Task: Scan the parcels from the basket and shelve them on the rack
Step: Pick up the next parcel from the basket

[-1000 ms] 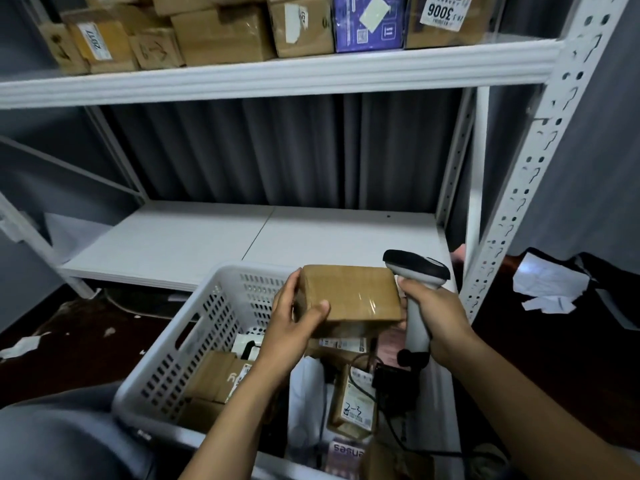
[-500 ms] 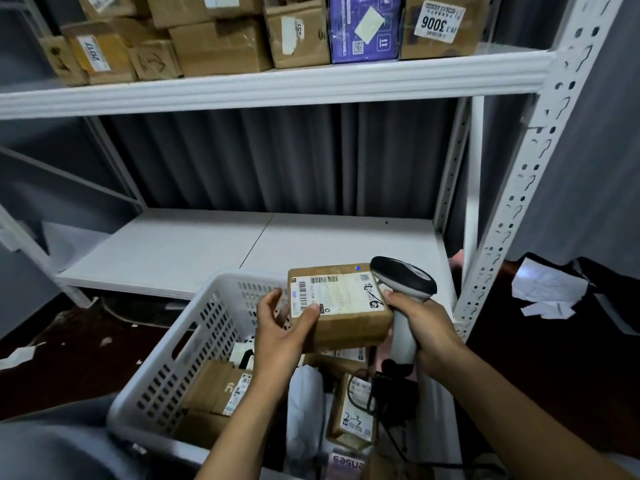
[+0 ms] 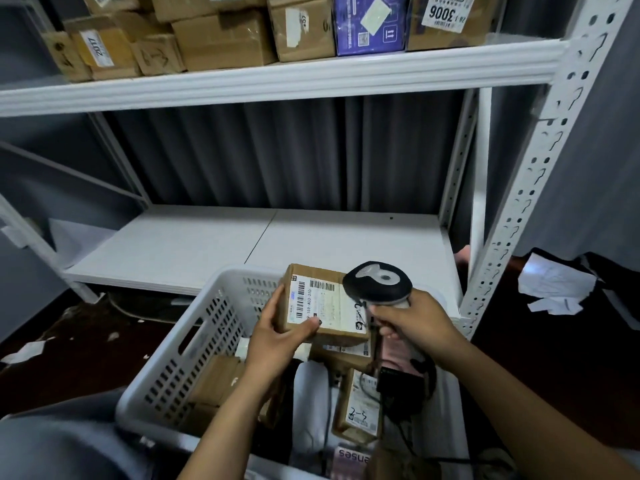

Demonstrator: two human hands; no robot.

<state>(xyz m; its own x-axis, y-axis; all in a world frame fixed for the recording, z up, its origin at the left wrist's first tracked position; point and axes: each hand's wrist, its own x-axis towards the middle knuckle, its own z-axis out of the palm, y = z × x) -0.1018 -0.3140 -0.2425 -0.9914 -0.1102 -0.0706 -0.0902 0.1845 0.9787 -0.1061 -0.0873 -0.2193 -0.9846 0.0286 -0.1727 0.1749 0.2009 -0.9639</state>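
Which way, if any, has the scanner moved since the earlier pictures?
Yes. The scanner has moved left, away from the rack's right upright; its head now overlaps the held parcel.

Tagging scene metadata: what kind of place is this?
Probably a parcel stockroom or pickup depot: slotted metal rack holding labelled cartons, white basket of parcels, barcode scanner in the right hand over a box the left hand holds.

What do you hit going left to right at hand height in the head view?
basket wall → left hand → parcel → scanner → right hand → rack upright → paper scraps on the floor
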